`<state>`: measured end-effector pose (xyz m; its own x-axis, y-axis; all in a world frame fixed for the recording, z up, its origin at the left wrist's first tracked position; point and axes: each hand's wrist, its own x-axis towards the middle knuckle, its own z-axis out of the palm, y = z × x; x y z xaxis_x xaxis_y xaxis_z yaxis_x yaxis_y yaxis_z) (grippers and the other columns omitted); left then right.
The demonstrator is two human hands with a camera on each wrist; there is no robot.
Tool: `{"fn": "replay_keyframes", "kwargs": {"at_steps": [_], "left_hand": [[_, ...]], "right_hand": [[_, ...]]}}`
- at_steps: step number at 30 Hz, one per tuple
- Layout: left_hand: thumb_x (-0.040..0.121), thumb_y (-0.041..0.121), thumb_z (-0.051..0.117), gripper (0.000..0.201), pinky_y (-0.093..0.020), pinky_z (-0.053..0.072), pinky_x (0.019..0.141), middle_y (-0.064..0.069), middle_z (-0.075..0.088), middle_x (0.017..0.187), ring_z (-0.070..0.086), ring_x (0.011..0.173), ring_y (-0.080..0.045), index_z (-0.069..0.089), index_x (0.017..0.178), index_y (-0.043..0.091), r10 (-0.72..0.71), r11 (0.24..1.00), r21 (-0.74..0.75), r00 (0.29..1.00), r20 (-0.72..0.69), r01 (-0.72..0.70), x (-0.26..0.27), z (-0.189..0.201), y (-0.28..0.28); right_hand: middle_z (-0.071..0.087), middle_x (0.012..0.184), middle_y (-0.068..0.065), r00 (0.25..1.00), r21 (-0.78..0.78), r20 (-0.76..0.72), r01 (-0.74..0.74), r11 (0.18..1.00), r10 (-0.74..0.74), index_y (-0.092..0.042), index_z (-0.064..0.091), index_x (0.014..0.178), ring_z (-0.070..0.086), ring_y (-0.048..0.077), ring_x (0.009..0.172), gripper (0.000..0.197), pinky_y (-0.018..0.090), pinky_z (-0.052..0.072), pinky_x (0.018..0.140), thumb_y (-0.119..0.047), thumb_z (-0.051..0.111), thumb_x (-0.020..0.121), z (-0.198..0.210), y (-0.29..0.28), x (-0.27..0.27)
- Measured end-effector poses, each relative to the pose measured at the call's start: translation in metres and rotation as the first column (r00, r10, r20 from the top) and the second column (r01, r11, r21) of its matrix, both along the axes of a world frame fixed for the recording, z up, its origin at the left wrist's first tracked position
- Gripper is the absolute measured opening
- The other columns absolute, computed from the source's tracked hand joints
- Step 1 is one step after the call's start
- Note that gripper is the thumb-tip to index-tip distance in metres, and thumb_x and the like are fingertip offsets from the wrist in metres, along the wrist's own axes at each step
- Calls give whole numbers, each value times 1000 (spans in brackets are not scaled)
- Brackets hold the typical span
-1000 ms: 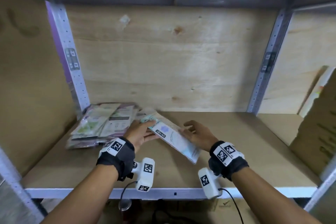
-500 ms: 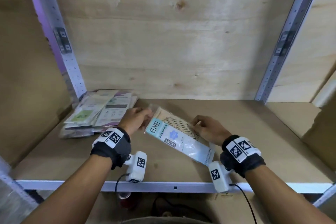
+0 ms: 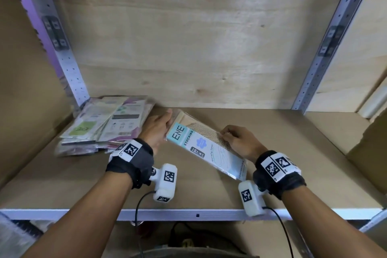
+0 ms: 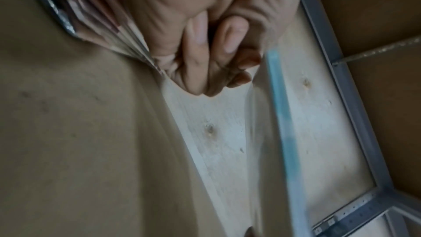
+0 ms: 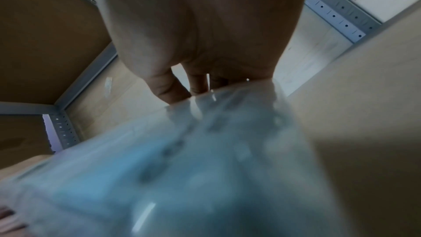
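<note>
At the front of the shelf, past the white front rail, both forearms reach in over the brown shelf board, each wrist strapped with a black band.

Between the hands is the stocking packet, a long flat sleeve printed pale blue and white, with beige mesh showing through its clear half. It sits diagonally over the middle of the board, its near end by the right wrist and its far end pointing to the back left. I can't tell whether any part of it touches the board.

The right hand pinches the packet's right long edge, with its fingertips bunched together on the plastic. From the right wrist view the packet is a blue blur with fingers tucked behind it. The left hand holds the far left corner. The left wrist view shows its fingers curled in tight, with the packet's blue edge just beside them.

Just left of that hand, in the back left corner, lies a stack of similar packets, fanned and flat on the board. Behind everything stands the plywood back panel, framed by a left upright and a right upright of perforated metal.
</note>
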<state>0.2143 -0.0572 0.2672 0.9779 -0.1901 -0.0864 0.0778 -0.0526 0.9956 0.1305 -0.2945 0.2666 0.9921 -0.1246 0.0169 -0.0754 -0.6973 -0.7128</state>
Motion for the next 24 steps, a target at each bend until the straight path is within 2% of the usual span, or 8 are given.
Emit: {"fn": "replay_keyframes", "kwargs": {"at_steps": [3, 6, 9, 11, 15, 17, 20, 24], "left_hand": [[102, 40, 45, 42, -15, 32, 30, -11, 67, 68, 60, 44, -12, 58, 76, 9, -18, 988, -155, 1000, -8, 17, -5, 5, -3], [103, 37, 44, 39, -16, 19, 27, -10, 63, 65, 46, 34, -9, 61, 80, 12, -52, 973, -227, 999, -14, 47, -8, 6, -2], [102, 43, 45, 41, -18, 17, 30, -10, 66, 67, 41, 45, -16, 61, 75, 15, -30, 973, -229, 998, -53, 17, -9, 5, 0], [99, 49, 48, 38, -17, 21, 31, -8, 70, 68, 46, 47, -20, 58, 79, 18, 35, 961, -271, 995, -89, -58, -9, 5, 1], [96, 61, 41, 46, -19, 45, 47, -1, 77, 83, 66, 63, -14, 72, 104, 29, 91, 830, -534, 983, -162, -165, -10, 4, 5], [97, 65, 31, 64, -23, 47, 55, -5, 77, 84, 64, 63, -15, 80, 87, 24, 41, 881, -464, 991, -129, -96, -15, -1, 3], [96, 65, 32, 68, -26, 53, 57, -7, 77, 83, 66, 64, -19, 71, 99, 9, -41, 980, -200, 994, -97, 21, -26, -10, -10], [100, 55, 38, 54, -23, 52, 50, -1, 73, 74, 68, 58, -13, 69, 108, 12, -107, 990, 95, 994, -13, 107, -38, -22, -31]], "right_hand": [[71, 87, -3, 1000, 37, 16, -10, 999, 10, -22, 62, 84, 64, 17, 80, 23, 29, 45, 68, -34, 50, 98, 0, -1, -1], [70, 82, -5, 999, 74, 37, -26, 997, 23, -20, 61, 85, 63, 15, 76, 21, 29, 45, 70, -33, 51, 98, 0, -1, -1], [68, 75, -9, 999, 157, 29, -27, 987, 22, -20, 59, 83, 61, 12, 70, 19, 25, 43, 66, -31, 53, 98, 0, 0, -4], [70, 78, -4, 1000, 256, 19, -25, 966, 21, -14, 61, 86, 61, 14, 72, 18, 25, 44, 68, -26, 56, 97, 1, 1, -6], [66, 103, 28, 1000, 495, 15, 11, 869, -21, -5, 61, 92, 59, 27, 86, 10, 40, 45, 81, -13, 58, 97, 4, 3, -13], [63, 102, 31, 996, 573, -8, 74, 816, -85, -7, 58, 91, 57, 30, 84, 9, 43, 43, 76, -12, 57, 97, 4, 6, -15], [57, 95, 23, 992, 686, -31, 108, 719, -121, -5, 54, 93, 54, 27, 73, 4, 37, 45, 65, -5, 54, 97, 4, 12, -17], [60, 90, 17, 986, 762, -84, 155, 629, -141, -2, 52, 102, 58, 24, 67, 5, 33, 50, 58, -1, 52, 98, 2, 21, -17]]}}
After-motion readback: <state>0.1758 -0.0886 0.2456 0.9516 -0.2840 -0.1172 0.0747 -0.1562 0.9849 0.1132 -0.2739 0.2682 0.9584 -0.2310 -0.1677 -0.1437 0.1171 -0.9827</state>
